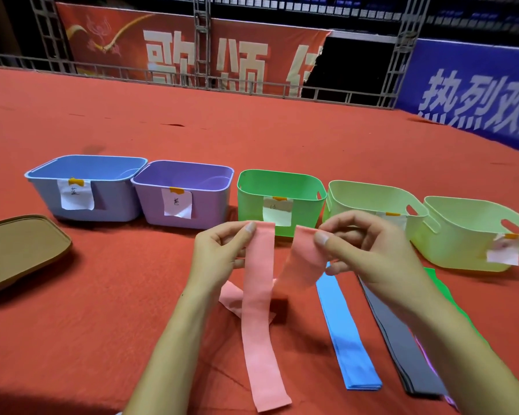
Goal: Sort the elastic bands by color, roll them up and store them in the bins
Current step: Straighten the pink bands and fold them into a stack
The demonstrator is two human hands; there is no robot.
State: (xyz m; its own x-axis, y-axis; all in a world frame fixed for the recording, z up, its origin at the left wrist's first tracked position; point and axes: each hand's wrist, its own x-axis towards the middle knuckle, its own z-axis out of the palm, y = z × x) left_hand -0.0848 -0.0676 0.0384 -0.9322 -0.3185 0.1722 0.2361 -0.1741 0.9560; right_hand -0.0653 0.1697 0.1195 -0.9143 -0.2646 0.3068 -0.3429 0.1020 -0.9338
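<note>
My left hand [222, 250] pinches the top end of a long pink elastic band [259, 319], which hangs down onto the red cloth. My right hand [363, 250] pinches a second pink band end [304, 262] beside it. Whether the two pink strips are one band I cannot tell. A blue band [346, 339], a dark grey band [402, 345] and a green band [435, 280] lie flat to the right, partly under my right forearm. Behind stand labelled bins in a row: blue [108, 202], purple [207, 209], green [249, 202] and two pale yellow-green ones [342, 205] [450, 241].
A brown lid or tray [21, 250] lies at the left edge. The red cloth [102, 324] stretches far back to a metal railing with red and blue banners. A sliver of pink-purple band [429, 360] shows beside the grey one.
</note>
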